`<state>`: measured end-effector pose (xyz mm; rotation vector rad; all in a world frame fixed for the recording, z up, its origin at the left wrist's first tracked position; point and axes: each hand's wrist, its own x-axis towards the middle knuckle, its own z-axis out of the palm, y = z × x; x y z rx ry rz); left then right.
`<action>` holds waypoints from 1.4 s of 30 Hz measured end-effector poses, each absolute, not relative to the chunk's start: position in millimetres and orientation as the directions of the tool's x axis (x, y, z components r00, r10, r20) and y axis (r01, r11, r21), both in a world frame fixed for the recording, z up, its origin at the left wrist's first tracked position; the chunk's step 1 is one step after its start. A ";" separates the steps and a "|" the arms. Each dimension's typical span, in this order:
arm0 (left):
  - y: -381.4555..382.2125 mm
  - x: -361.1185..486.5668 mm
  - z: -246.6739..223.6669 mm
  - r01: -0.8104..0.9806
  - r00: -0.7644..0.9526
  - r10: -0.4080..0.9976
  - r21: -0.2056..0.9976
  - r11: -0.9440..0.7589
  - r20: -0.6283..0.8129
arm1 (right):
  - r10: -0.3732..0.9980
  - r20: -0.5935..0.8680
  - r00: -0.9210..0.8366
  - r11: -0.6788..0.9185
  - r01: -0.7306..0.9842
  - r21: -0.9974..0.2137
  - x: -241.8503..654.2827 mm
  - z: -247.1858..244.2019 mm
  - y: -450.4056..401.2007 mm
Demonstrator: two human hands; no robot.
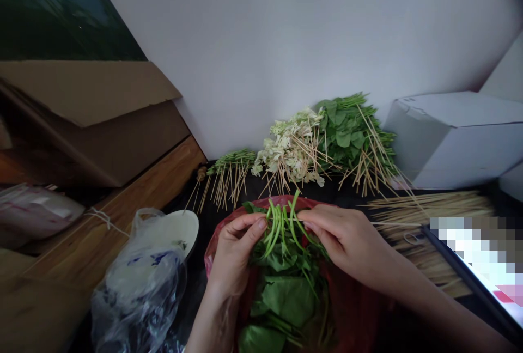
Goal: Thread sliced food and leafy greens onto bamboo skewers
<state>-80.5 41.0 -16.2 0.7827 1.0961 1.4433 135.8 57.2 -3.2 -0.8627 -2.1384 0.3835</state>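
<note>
Several curved green stems [280, 225] hang side by side on a thin skewer between my two hands. My left hand [239, 247] pinches at the left end of the row, thumb against fingers. My right hand [341, 236] is closed around the skewer on the right, beside the last stem; the skewer's long end sticks out past this hand. Below both hands, leafy greens [286, 298] fill a red plastic bag [357, 309].
Skewered green stems [235, 162], pale leaves [286, 143] and green leaves [345, 124] lie along the wall. Bare skewers [433, 206] and a bright screen [486, 277] are right. Left are a white bowl [188, 227], clear plastic bag [143, 282] and cardboard box [102, 135].
</note>
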 end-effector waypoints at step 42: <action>67.2 -106.0 -41.2 0.755 0.145 0.950 0.590 -0.287 0.277 | 0.720 0.626 -0.299 0.692 0.256 -0.675 179.4 17.3 72.5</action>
